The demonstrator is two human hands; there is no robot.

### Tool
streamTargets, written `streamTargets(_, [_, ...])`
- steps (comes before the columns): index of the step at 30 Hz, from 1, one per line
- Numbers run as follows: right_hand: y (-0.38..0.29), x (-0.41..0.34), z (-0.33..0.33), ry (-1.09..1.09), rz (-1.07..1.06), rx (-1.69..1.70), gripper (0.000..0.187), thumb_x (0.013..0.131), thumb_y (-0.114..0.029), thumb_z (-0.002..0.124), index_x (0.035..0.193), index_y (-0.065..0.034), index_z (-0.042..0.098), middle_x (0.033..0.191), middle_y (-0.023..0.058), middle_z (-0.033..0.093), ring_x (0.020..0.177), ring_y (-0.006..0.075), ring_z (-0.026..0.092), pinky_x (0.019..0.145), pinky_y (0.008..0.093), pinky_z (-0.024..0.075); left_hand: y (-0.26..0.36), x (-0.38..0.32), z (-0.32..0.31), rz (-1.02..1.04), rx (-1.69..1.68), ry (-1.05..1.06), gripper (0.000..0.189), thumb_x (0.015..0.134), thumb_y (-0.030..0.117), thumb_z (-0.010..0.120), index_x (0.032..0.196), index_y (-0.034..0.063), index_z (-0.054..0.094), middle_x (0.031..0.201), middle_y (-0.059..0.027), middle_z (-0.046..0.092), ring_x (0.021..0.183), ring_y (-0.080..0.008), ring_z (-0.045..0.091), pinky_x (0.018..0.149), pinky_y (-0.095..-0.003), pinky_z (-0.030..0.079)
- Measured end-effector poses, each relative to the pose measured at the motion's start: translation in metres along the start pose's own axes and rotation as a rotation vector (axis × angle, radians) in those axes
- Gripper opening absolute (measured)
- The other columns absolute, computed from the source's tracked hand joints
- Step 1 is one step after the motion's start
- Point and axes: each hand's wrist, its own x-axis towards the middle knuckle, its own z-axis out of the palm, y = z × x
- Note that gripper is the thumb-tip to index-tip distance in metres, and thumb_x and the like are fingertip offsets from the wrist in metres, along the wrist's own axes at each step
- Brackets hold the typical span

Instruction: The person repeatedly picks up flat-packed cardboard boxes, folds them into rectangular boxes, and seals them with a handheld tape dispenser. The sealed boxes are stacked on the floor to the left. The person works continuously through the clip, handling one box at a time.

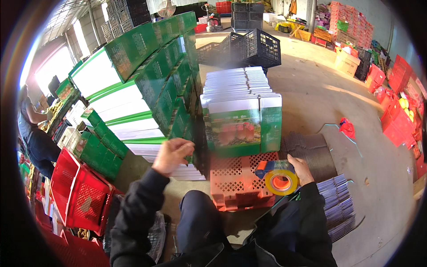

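My right hand (301,169) grips a tape dispenser (267,167) loaded with a wide roll of yellow tape (282,182), above the right side of an upturned red plastic crate (233,180). My left hand (171,156) is half curled, with thumb and fingers apart and nothing visible in it. It hovers before the lower part of a tall stack of green and white cartons (146,83); contact cannot be told. On the red crate stands a row of flat, folded cartons (238,123), packed upright with printed green faces towards me.
Bundles of flattened cardboard (308,155) lie on the floor at right, beside a red bag (347,127). Black crates (260,48) sit behind the folded cartons. Red crates (83,197) stand at left. Farther left a person (36,126) stands by a table of produce.
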Motion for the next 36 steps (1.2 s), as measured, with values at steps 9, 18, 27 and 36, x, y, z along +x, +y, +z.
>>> streamTargets(9, [-0.013,0.145,0.016,0.072,-0.056,0.056,0.069,0.108,-0.022,0.071,0.163,0.0074,0.040,0.157,0.0172,0.058,0.138,0.0244,0.061,0.110,0.0365,0.0540,-0.181,0.171,0.134,-0.041,0.195,0.373,0.068,0.092,0.034,0.081,0.144,-0.0058,0.063,0.136,-0.0269,0.073,0.127,-0.0374,0.071,0.105,-0.0440,0.057])
streamTargets(18, [0.002,0.186,0.021,0.011,-0.114,0.070,0.059,0.108,-0.019,0.071,0.155,0.0111,0.051,0.143,0.0197,0.068,0.122,0.0234,0.070,0.100,0.0338,0.0580,-0.171,0.191,0.146,-0.132,0.307,0.264,0.073,0.096,0.040,0.076,0.146,-0.0099,0.059,0.137,-0.0332,0.068,0.129,-0.0444,0.066,0.107,-0.0484,0.053])
streamTargets(27, [-0.022,0.147,0.013,0.064,-0.053,-0.325,0.039,0.104,-0.030,0.075,0.117,0.0063,0.071,0.101,0.0081,0.074,0.087,0.0155,0.069,0.077,0.0330,0.0570,-0.145,0.171,0.138,-0.186,0.464,0.375,0.073,0.092,0.058,0.075,0.124,-0.0070,0.067,0.117,-0.0269,0.077,0.110,-0.0471,0.074,0.098,-0.0512,0.058])
streamTargets(36, [-0.056,0.031,0.025,0.043,-0.240,-0.758,0.049,0.104,-0.039,0.073,0.117,0.0076,0.072,0.104,0.0186,0.078,0.096,0.0230,0.073,0.087,0.0400,0.0572,-0.080,0.100,0.121,0.185,-0.071,0.448,0.069,0.100,0.051,0.079,0.132,-0.0074,0.063,0.111,-0.0165,0.076,0.103,-0.0210,0.071,0.091,-0.0375,0.057])
